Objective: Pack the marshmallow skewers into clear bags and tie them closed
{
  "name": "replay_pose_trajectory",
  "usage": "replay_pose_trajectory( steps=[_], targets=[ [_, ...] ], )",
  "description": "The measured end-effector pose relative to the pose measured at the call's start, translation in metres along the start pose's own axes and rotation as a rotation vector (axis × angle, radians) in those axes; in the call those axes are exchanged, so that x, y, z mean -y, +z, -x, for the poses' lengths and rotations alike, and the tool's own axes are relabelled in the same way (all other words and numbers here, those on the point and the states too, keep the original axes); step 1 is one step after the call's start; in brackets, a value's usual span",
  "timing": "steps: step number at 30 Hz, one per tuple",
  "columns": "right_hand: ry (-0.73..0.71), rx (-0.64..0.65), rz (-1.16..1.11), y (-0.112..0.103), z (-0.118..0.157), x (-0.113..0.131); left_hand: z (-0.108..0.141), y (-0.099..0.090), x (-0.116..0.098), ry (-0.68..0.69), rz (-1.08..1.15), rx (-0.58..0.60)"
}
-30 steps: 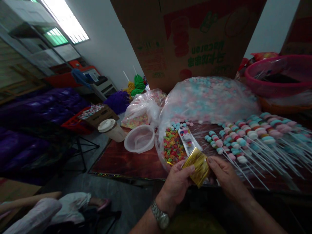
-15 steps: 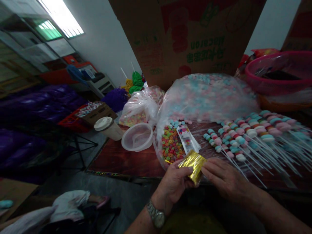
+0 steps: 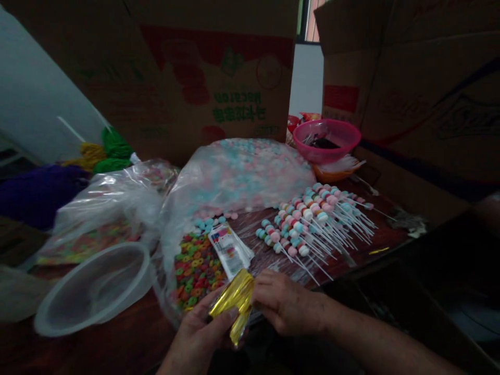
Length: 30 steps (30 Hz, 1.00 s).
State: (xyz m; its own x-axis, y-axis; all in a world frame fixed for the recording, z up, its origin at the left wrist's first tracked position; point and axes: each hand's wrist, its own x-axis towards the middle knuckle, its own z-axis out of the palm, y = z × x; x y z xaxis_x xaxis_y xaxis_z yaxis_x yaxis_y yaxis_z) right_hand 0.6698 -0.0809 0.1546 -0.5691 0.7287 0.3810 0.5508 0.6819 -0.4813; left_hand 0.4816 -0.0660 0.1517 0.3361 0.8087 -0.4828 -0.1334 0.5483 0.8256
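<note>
A bundle of shiny gold ties [image 3: 235,297] is gripped in my left hand [image 3: 207,329], its thumb laid across the front. My right hand [image 3: 287,302] has its fingers closed at the right edge of the bundle; whether a single tie is between them is hidden. Just beyond the bundle lie printed white packets [image 3: 230,251], beside colourful ring-shaped candies [image 3: 197,268] in clear plastic. To the right, several skewers of pink, blue and white candies [image 3: 308,213] are piled with their white sticks pointing toward the front right.
Behind lies a large clear bag of pink and blue candies [image 3: 242,174]. An empty plastic tub [image 3: 97,289] and another bag [image 3: 105,208] are at left. A pink basin [image 3: 328,140] stands at the back right, between large cardboard boxes [image 3: 242,67].
The view has swung to the right, so the scene has shifted left and more of the right-hand boxes shows. Both hands stay at the gold bundle.
</note>
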Motion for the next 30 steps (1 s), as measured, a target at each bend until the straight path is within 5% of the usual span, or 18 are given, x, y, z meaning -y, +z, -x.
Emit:
replay_pose_trajectory(
  steps=[3,7,13,16,21,25,30],
  targets=[
    [0.028,-0.045,-0.235,-0.006,-0.001,0.009,0.008,0.000,-0.002,0.027,-0.007,0.043],
    [0.288,-0.147,-0.480,0.000,0.000,0.010,0.017,0.001,0.001,0.105,0.019,0.068],
    [0.590,-0.550,-0.342,0.011,-0.005,-0.032,0.023,-0.003,0.006,0.137,0.041,0.123],
    [0.654,-0.619,-0.388,0.003,-0.005,-0.046,0.027,-0.007,0.005,0.141,0.021,0.105],
    [0.470,-0.441,-0.322,-0.005,-0.018,-0.016,0.027,-0.015,0.005,0.159,-0.067,0.112],
    [0.529,-0.139,-0.732,0.006,-0.046,0.002,0.029,-0.024,0.006,0.191,-0.069,0.191],
    [0.630,-0.344,-0.969,0.029,-0.075,0.014,0.034,-0.038,0.006,0.271,0.198,0.078]
  ],
)
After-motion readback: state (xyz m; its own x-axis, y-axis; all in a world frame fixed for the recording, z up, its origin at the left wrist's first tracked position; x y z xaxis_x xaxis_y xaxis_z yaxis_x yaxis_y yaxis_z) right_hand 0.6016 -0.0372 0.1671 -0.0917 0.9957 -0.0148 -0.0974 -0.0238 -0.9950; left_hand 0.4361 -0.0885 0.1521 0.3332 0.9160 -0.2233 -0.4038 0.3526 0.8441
